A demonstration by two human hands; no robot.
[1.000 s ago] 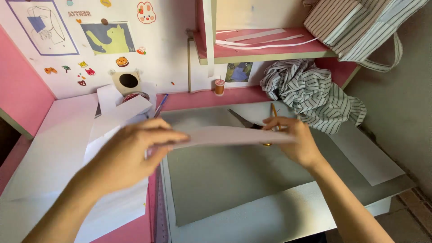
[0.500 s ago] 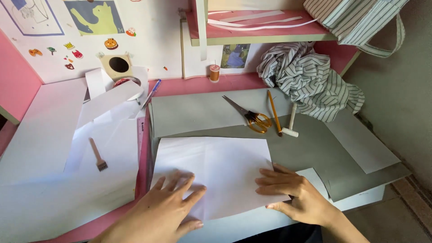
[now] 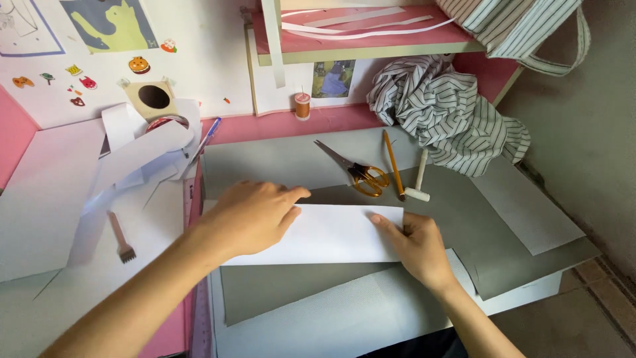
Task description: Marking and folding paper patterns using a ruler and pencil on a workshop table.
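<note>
Both hands lie flat and released on the folded white sheet [image 3: 331, 233] atop the grey board [image 3: 278, 162] on the counter, left hand [image 3: 248, 215] mid-sheet, right hand [image 3: 414, 244] at its right end; best press edges aligned, then crease outward.

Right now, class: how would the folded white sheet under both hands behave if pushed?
The folded white sheet looks thin, so probably light and floppy. On the smooth grey card it may slide easily. Left hand and right hand pressing it suggests it springs open.
</note>
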